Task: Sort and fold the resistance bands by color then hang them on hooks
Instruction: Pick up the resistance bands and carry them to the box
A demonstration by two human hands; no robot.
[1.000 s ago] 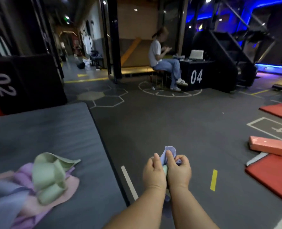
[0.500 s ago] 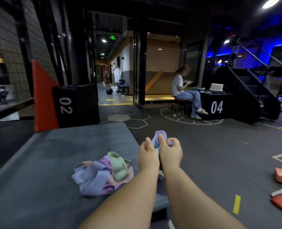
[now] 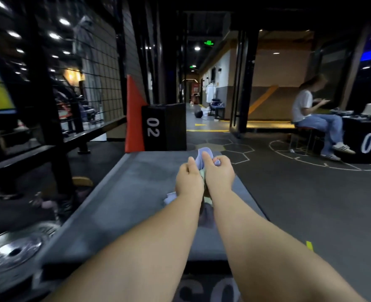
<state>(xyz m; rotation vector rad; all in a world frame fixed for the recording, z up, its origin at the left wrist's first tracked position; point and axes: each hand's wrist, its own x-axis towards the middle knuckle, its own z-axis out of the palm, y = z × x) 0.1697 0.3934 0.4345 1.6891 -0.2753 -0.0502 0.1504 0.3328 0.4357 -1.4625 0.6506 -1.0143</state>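
Your left hand (image 3: 188, 179) and right hand (image 3: 220, 173) sit side by side and touching. Both have curled fingers, and thumbs and fingertips pinch one lilac band (image 3: 203, 154) between them. The band is up in the air over the far half of the bench (image 3: 125, 203), not resting on it. It looks light, thin, floppy and stretchy, maybe a bit slick, and probably won't keep a crease by itself. Pinch right at the fold with the layers stacked flat, not at a loose end. Only a small folded loop shows, poking up and away from you above the fingertips; the rest is hidden inside the hands. The long axis likely runs up-down between the palms, but you can't confirm that here. A pale strip shows between the wrists; can't tell if it's the same band. Under your forearms, scraps of the pile (image 3: 170, 196) of other bands lie on the bench, mostly covered. Past the far end stands a black box (image 3: 165, 127) marked 02.
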